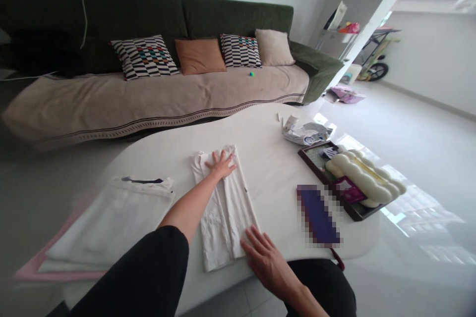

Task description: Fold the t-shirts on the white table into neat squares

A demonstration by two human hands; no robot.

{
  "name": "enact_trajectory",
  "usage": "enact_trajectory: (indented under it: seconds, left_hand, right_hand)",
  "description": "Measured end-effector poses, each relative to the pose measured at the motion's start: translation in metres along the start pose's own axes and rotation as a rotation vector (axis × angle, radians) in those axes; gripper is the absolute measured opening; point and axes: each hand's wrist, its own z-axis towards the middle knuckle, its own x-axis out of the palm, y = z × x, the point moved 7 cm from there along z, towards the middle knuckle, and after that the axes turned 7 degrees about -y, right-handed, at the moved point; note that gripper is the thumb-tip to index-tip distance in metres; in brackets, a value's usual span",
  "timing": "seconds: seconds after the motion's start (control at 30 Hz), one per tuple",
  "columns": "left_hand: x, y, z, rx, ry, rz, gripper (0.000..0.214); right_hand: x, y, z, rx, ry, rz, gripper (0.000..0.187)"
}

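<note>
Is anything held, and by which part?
Nothing appears held: the left hand lies open on the folded white garment toward its far end; the right hand rests open at its near corner.

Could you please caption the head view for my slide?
Left hand flat on a folded white garment, right hand at its near corner.

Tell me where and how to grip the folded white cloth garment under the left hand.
The garment is likely best pinched at its narrow near end, from the person's side, fingers beneath, thumb above: it lies flat, lengthwise, the right hand at that end's corner.
</note>
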Motion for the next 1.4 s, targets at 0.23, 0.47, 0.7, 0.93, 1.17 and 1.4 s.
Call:
enact_trajectory:
  seconds: [0.23,0.47,0.7,0.93,1.17,1.4]
  left_hand:
    - [-0.009,0.004,0.000,-0.071,-0.008,-0.048,0.078]
    - [-0.021,-0.004,-0.124,0.208,-0.175,0.052,0.058]
    - [-0.011,0.026,-0.239,0.188,-0.128,0.142,0.054]
    - [-0.023,0.032,-0.298,0.261,0.018,0.222,0.054]
    - [-0.015,0.020,-0.382,0.448,0.064,0.203,0.065]
    - [-0.023,0.004,-0.370,0.359,-0.148,0.083,0.042]
  right_hand:
    - [-0.007,0.005,-0.001,0.056,-0.042,-0.030,0.048]
    - [-0.023,-0.023,0.085,0.171,-0.196,-0.107,0.051]
    - [0.008,-0.031,0.103,0.209,-0.187,-0.169,0.055]
    - [0.023,-0.005,0.022,0.190,-0.170,-0.228,0.053]
    - [0.027,0.031,-0.045,-0.073,-0.049,-0.215,0.074]
    - [0.035,0.028,-0.053,-0.078,-0.125,-0.327,0.073]
